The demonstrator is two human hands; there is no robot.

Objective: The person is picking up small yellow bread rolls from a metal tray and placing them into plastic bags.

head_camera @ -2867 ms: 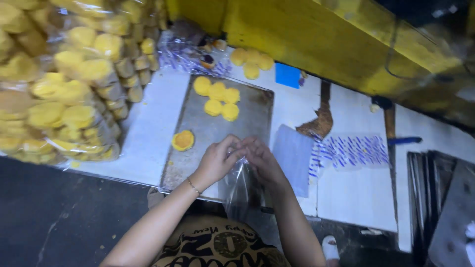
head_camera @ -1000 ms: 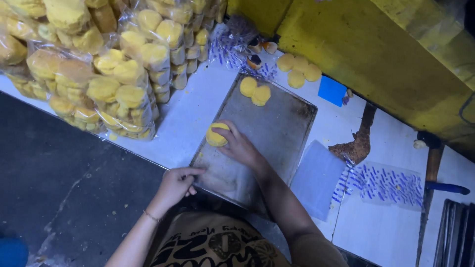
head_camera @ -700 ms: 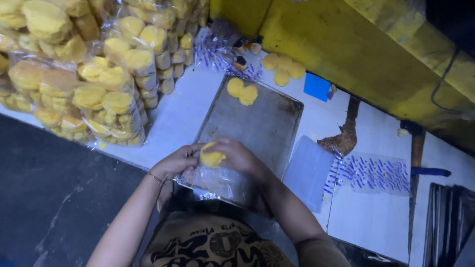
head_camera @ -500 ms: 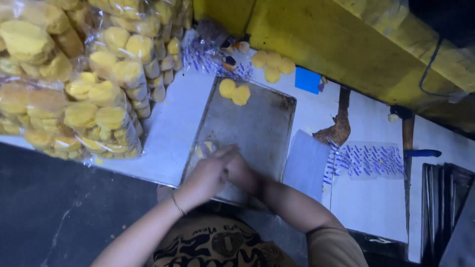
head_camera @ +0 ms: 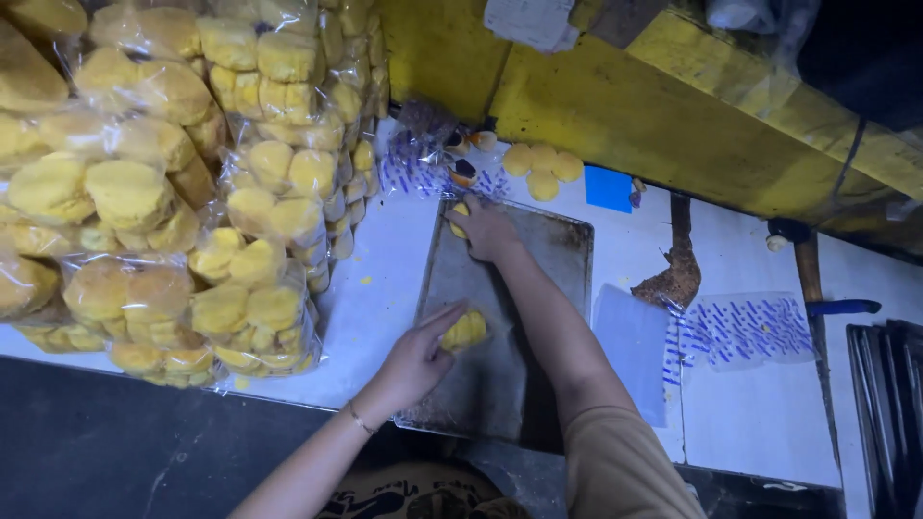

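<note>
A grey metal baking tray (head_camera: 548, 288) lies on the white table in front of me. My left hand (head_camera: 418, 356) rests on the tray's near left part and grips a clear bag with yellow cakes (head_camera: 465, 331) in it. My right hand (head_camera: 486, 231) reaches to the tray's far left corner and closes over a yellow cake (head_camera: 460, 215) there. A few loose yellow cakes (head_camera: 543, 171) lie on the table beyond the tray.
A tall stack of bagged yellow cakes (head_camera: 183, 192) fills the left side. Empty printed clear bags (head_camera: 740, 332) and a flat pile of bags (head_camera: 630, 346) lie right of the tray. A yellow wall (head_camera: 673, 115) stands behind. Dark trays (head_camera: 885, 404) sit far right.
Both hands were together at the tray's near edge. Now my right hand has reached out to the far corner of the tray, while my left stays near with the bag.
</note>
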